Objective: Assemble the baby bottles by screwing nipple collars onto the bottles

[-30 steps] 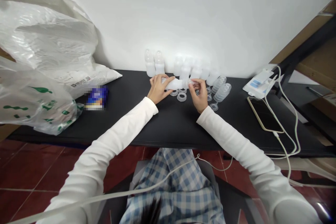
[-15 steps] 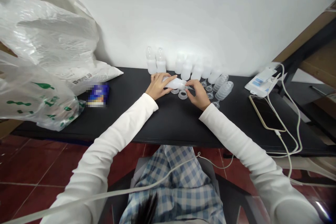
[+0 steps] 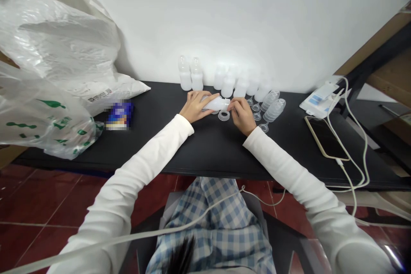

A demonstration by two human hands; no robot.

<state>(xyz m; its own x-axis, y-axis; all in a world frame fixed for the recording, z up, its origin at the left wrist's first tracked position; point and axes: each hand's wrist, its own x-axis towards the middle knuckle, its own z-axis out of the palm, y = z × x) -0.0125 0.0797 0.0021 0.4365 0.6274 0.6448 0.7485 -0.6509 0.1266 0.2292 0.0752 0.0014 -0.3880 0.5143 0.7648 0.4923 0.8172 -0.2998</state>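
Head view.

- Bottle (image 3: 216, 103): translucent white, lying sideways just above the desk (image 3: 208, 150), gripped at both ends.
- Left hand (image 3: 195, 106): fingers wrapped round the bottle's left end, thumb along its top.
- Right hand (image 3: 241, 115): fingers pinched tight on the bottle's right end, at the neck; too small to tell whether a smaller piece is caught between them.
- Ring (image 3: 224, 115): clear, flat on the desk, just below the bottle.
- Upright bottles (image 3: 224, 81): in a row against the wall, behind the bottle.
- Stacked clear caps (image 3: 272, 109): two tilted stacks, right of the bottle, beyond the right hand.
- Small clear teats (image 3: 257, 116): scattered between the bottle and the stacks.
- Phone (image 3: 324, 137): face up, well right of the bottle, white cable plugged in.
- Blue packet (image 3: 119, 115): well left of the bottle.
- Plastic bags (image 3: 58, 51): heaped farther left of the bottle.
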